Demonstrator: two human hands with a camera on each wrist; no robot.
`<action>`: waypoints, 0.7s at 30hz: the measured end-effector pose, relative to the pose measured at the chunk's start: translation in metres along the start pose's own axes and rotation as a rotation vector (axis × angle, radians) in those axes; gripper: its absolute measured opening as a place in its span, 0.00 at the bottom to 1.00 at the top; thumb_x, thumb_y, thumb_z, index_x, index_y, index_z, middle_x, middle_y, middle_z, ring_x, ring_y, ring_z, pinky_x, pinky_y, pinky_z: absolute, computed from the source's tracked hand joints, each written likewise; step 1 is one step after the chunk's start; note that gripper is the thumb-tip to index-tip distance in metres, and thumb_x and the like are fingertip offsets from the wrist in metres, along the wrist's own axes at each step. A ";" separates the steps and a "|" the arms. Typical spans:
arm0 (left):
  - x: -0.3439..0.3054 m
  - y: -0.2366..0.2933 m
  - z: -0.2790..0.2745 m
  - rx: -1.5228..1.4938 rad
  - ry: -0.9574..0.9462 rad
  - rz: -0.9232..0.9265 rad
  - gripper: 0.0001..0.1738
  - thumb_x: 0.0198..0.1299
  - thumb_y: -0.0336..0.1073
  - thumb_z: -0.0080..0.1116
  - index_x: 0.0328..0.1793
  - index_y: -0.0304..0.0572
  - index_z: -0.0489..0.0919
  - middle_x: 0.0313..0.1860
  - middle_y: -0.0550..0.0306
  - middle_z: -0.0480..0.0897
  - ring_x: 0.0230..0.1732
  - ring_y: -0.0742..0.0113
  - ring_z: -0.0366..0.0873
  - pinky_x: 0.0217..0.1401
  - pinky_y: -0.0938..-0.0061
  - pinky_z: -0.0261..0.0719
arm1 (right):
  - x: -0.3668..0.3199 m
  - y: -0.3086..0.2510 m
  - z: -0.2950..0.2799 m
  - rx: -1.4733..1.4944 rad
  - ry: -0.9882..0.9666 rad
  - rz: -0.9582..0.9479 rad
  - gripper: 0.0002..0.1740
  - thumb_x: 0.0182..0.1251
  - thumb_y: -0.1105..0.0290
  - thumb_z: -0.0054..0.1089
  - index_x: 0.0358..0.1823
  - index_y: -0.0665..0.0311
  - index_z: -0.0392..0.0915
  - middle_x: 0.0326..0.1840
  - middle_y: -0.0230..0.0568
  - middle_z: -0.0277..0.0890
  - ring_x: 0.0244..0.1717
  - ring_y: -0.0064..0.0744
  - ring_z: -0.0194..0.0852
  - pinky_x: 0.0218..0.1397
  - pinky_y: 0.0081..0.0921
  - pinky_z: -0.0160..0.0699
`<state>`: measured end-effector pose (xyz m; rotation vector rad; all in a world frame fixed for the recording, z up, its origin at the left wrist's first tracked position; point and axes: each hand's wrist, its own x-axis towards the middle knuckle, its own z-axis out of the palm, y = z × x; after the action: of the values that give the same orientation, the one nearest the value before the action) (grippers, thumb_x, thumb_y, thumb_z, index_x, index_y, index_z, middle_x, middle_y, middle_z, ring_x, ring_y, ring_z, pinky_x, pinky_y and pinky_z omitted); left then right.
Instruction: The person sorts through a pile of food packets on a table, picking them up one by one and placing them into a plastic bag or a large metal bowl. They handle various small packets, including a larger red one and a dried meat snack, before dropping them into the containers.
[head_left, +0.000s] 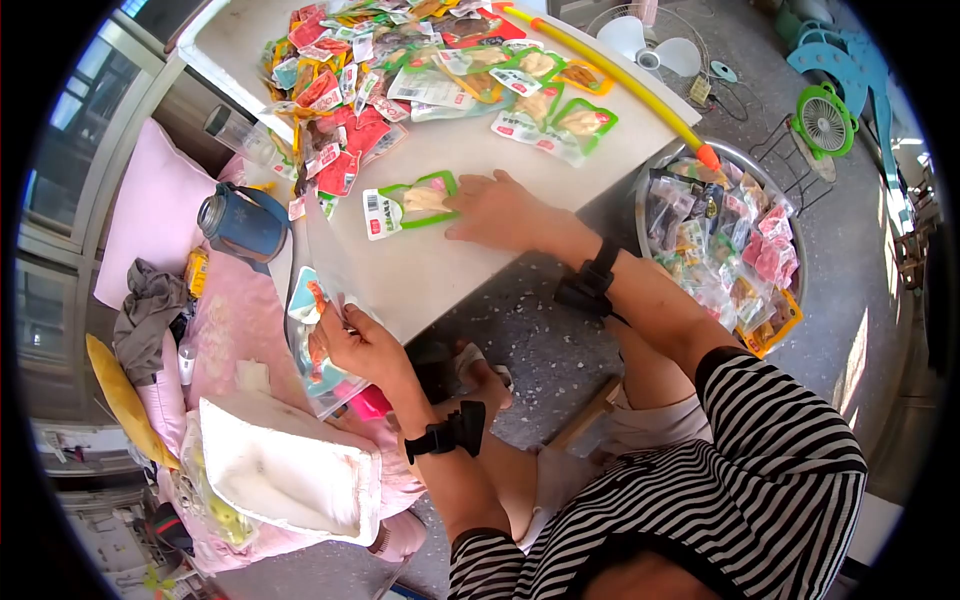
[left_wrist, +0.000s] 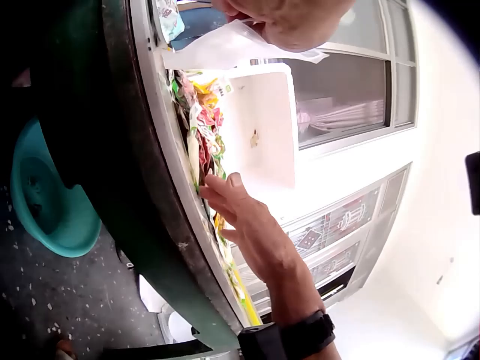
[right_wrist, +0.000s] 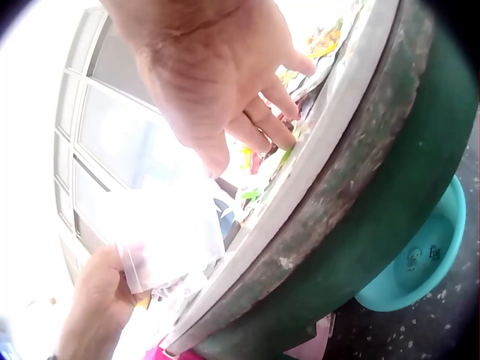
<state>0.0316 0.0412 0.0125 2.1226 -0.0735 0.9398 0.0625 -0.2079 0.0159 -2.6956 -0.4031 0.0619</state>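
My left hand grips the edge of a clear plastic bag at the table's near left side. Packets with blue, white and orange print show through the bag below its upper part. My right hand is spread over the white tabletop, palm down with fingers extended. Its fingertips reach the right end of a green-edged snack packet, which lies flat with a white label. In the right wrist view the bag stands up from the left hand.
A heap of snack packets covers the far left of the table, by a white foam box. A yellow tube lies along the right edge. At right stands a metal basin full of packets; a blue jug sits left.
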 end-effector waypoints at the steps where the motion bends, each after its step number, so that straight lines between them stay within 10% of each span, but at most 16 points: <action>1: -0.002 0.001 0.007 -0.043 0.025 0.010 0.12 0.60 0.23 0.51 0.48 0.26 0.79 0.35 0.45 0.81 0.36 0.60 0.76 0.39 0.71 0.73 | 0.000 0.004 0.001 0.057 0.113 -0.055 0.34 0.66 0.44 0.50 0.65 0.61 0.66 0.67 0.45 0.64 0.73 0.50 0.52 0.66 0.62 0.53; 6: -0.004 -0.004 0.013 -0.001 0.013 0.042 0.11 0.61 0.27 0.54 0.47 0.28 0.81 0.32 0.49 0.82 0.33 0.63 0.75 0.34 0.72 0.71 | 0.018 -0.007 0.033 0.031 0.525 -0.205 0.36 0.64 0.43 0.52 0.66 0.59 0.66 0.68 0.43 0.61 0.71 0.52 0.53 0.64 0.62 0.53; 15: -0.004 -0.004 0.020 -0.094 -0.012 0.035 0.11 0.63 0.30 0.55 0.46 0.28 0.81 0.30 0.49 0.80 0.28 0.64 0.73 0.33 0.71 0.71 | -0.010 -0.012 0.007 -0.091 0.155 -0.128 0.33 0.61 0.40 0.52 0.52 0.63 0.78 0.62 0.37 0.69 0.72 0.52 0.51 0.67 0.70 0.42; 21: -0.023 0.021 0.041 -0.003 -0.288 0.155 0.11 0.59 0.27 0.56 0.48 0.35 0.81 0.31 0.47 0.75 0.28 0.53 0.75 0.32 0.63 0.73 | -0.040 0.043 -0.001 -0.087 0.581 -0.028 0.32 0.55 0.42 0.61 0.47 0.65 0.80 0.60 0.44 0.70 0.70 0.53 0.54 0.68 0.65 0.45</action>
<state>0.0321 -0.0072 -0.0060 2.2605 -0.3887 0.7123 0.0354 -0.2574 -0.0010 -2.6287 -0.2623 -0.7418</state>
